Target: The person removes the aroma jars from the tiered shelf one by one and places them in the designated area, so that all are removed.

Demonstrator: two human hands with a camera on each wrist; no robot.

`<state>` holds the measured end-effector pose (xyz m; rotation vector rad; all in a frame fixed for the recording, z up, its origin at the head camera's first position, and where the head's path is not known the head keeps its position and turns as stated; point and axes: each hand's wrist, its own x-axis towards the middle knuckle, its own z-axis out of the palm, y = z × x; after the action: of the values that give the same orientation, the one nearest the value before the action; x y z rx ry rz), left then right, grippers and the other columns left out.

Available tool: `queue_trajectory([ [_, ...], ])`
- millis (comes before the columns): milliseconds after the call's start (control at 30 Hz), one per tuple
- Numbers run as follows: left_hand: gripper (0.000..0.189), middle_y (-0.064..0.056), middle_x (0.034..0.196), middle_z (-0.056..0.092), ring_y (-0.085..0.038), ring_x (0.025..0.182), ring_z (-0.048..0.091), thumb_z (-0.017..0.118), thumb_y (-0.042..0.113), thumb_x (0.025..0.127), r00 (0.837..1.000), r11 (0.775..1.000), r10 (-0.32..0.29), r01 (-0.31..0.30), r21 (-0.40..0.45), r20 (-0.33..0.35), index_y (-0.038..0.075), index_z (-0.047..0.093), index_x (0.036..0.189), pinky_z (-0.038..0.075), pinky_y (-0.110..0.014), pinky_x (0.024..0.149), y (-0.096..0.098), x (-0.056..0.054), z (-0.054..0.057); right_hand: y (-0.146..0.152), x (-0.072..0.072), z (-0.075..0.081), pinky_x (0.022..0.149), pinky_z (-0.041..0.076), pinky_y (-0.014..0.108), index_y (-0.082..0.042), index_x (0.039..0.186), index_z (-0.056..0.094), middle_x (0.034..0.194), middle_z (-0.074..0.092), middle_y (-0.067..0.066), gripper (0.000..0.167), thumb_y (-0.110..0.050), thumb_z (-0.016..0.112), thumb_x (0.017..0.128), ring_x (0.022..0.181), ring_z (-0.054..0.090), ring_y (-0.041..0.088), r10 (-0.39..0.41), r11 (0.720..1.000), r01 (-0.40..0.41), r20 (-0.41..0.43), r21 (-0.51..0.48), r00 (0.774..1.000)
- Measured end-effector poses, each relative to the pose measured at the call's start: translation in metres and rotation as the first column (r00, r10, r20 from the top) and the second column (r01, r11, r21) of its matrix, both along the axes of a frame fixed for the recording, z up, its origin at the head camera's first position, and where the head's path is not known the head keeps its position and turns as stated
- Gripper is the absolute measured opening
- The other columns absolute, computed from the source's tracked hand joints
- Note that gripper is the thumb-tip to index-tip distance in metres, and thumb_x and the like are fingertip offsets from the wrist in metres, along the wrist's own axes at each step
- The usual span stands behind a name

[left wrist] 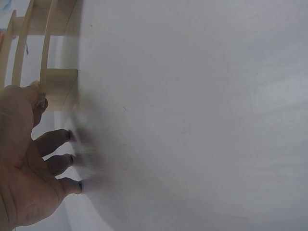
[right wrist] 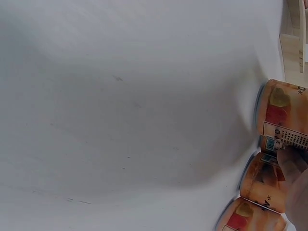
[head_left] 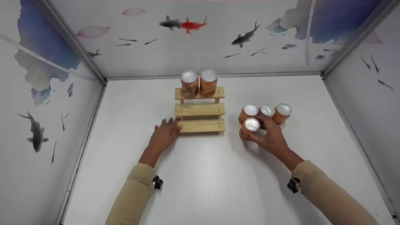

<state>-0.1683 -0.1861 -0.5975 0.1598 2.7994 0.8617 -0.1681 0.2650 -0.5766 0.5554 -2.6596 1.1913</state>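
My right hand (head_left: 271, 137) grips the front orange can (head_left: 248, 132) by its side, with thumb and fingers around it. In the right wrist view the thumb (right wrist: 291, 166) lies close to the printed label of that can (right wrist: 284, 113). Right behind it, three similar silver-lidded cans (head_left: 282, 116) stand in a row on the table. My left hand (head_left: 164, 134) is at the left end of the lowest step of a three-step wooden stand (head_left: 201, 125). Its thumb and forefinger pinch the board's end; the other fingertips reach down to the table in the left wrist view.
Two orange cans (head_left: 208, 84) stand side by side on the stand's top step, near the back wall. The middle step (head_left: 200, 109) shows bare wood. White panels with painted fish (head_left: 170, 23) enclose the white table (head_left: 203, 175) at the back and both sides.
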Motion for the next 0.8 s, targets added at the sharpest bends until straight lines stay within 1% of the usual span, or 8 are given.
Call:
queue_trajectory([
  [67, 0.065, -0.019, 0.178, 0.036, -0.049, 0.169, 0.023, 0.038, 0.057, 0.119, 1.0, 1.0, 0.005, -0.005, 0.002, 0.003, 0.02, 0.043, 0.172, 0.021, -0.078, 0.132, 0.0, 0.0, 0.001, -0.001, -0.002, 0.004, 0.097, 0.064, 0.054, 0.002, 0.147, 0.061, 0.139, 0.069, 0.018, 0.073, -0.015, 0.098, 0.086, 0.123, 0.074, 0.036, -0.005, 1.0, 0.006, -0.041, 0.027, 0.999],
  [133, 0.065, -0.019, 0.178, 0.036, -0.049, 0.169, 0.023, 0.038, 0.057, 0.119, 1.0, 1.0, 0.007, -0.007, -0.001, 0.007, 0.02, 0.043, 0.172, 0.022, -0.077, 0.132, 0.0, 0.0, 0.001, -0.002, -0.004, 0.008, 0.099, 0.062, 0.052, 0.004, 0.145, 0.062, 0.136, 0.069, 0.02, 0.072, -0.017, 0.098, 0.086, 0.121, 0.073, 0.036, -0.017, 0.998, 0.023, -0.088, 0.066, 0.996],
  [233, 0.065, -0.019, 0.178, 0.036, -0.049, 0.169, 0.023, 0.038, 0.057, 0.119, 1.0, 1.0, 0.011, -0.011, -0.001, 0.009, 0.02, 0.044, 0.171, 0.022, -0.077, 0.132, 0.001, 0.0, 0.002, -0.004, -0.007, 0.015, 0.103, 0.058, 0.054, 0.007, 0.142, 0.063, 0.133, 0.07, 0.025, 0.072, -0.02, 0.099, 0.085, 0.121, 0.07, 0.04, -0.038, 0.991, 0.055, -0.132, 0.121, 0.991],
  [333, 0.064, -0.019, 0.178, 0.037, -0.049, 0.169, 0.024, 0.039, 0.057, 0.119, 1.0, 1.0, 0.011, -0.011, -0.002, 0.009, 0.021, 0.044, 0.171, 0.022, -0.077, 0.132, 0.001, 0.0, 0.003, -0.008, -0.01, 0.022, 0.103, 0.059, 0.056, 0.007, 0.142, 0.064, 0.132, 0.068, 0.026, 0.072, -0.023, 0.098, 0.086, 0.121, 0.069, 0.041, -0.055, 0.983, 0.076, -0.129, 0.168, 0.99],
  [467, 0.065, -0.019, 0.178, 0.037, -0.05, 0.169, 0.024, 0.038, 0.058, 0.118, 1.0, 1.0, 0.005, -0.005, -0.004, 0.009, 0.021, 0.043, 0.172, 0.021, -0.078, 0.131, 0.0, 0.0, 0.003, -0.015, -0.017, 0.032, 0.092, 0.064, 0.053, 0.005, 0.142, 0.064, 0.128, 0.065, 0.024, 0.068, -0.024, 0.095, 0.089, 0.108, 0.071, 0.039, -0.055, 0.98, 0.072, -0.095, 0.186, 0.994],
  [567, 0.066, -0.02, 0.178, 0.037, -0.05, 0.169, 0.024, 0.037, 0.058, 0.119, 1.0, 1.0, -0.002, 0.002, -0.01, 0.012, 0.021, 0.042, 0.172, 0.021, -0.079, 0.131, 0.0, -0.001, 0.002, -0.02, -0.023, 0.038, 0.087, 0.066, 0.052, 0.005, 0.142, 0.064, 0.128, 0.064, 0.024, 0.067, -0.023, 0.094, 0.09, 0.106, 0.072, 0.039, -0.044, 0.981, 0.062, -0.1, 0.184, 0.994],
  [700, 0.067, -0.019, 0.178, 0.037, -0.05, 0.169, 0.023, 0.035, 0.059, 0.118, 1.0, 1.0, 0.0, 0.0, -0.017, 0.02, 0.021, 0.042, 0.172, 0.021, -0.078, 0.132, 0.0, -0.001, 0.002, -0.03, -0.033, 0.044, 0.09, 0.065, 0.056, 0.002, 0.145, 0.064, 0.134, 0.065, 0.024, 0.068, -0.029, 0.093, 0.092, 0.113, 0.072, 0.042, -0.03, 0.976, 0.059, -0.141, 0.21, 0.99],
  [800, 0.067, -0.018, 0.179, 0.037, -0.049, 0.17, 0.023, 0.034, 0.06, 0.118, 1.0, 1.0, 0.005, -0.005, -0.021, 0.027, 0.021, 0.042, 0.172, 0.02, -0.077, 0.132, 0.001, -0.001, 0.002, -0.04, -0.041, 0.05, 0.093, 0.063, 0.059, 0.001, 0.148, 0.062, 0.138, 0.066, 0.024, 0.071, -0.037, 0.09, 0.094, 0.118, 0.072, 0.044, -0.022, 0.973, 0.055, -0.147, 0.223, 0.989],
])
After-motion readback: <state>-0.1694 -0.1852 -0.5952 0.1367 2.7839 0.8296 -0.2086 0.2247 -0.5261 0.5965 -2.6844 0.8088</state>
